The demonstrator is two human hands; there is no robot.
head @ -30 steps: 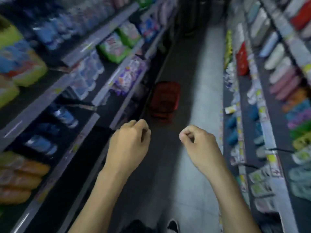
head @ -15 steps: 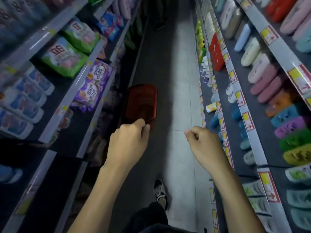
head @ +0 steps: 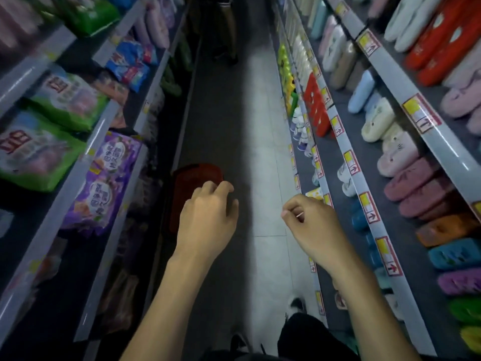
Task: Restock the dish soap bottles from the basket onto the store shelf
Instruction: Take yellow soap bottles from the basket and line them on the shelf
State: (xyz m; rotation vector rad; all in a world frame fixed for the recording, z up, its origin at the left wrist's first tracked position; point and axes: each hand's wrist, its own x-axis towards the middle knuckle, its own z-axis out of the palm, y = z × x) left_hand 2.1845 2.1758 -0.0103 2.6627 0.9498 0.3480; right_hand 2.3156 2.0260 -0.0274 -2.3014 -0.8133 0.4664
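A red shopping basket (head: 194, 175) stands on the floor by the foot of the left shelving; what it holds cannot be made out. My left hand (head: 208, 220) hovers in front of it with fingers loosely bent, holding nothing and covering its near part. My right hand (head: 312, 225) is raised to the right over the pale floor tiles, fingers curled into a fist with nothing in it. No dish soap bottle is recognisable in view.
Left shelves (head: 104, 131) carry green, purple and blue detergent bags. Right shelves (head: 351, 162) hold rows of coloured slippers behind price tags. The narrow aisle floor (head: 260, 126) runs ahead to a person's legs (head: 226, 27). My shoe (head: 296, 303) shows below.
The view has advanced along the aisle and the red basket is nearer, now just beyond my left hand. Both hands stay raised; the left fingers have loosened.
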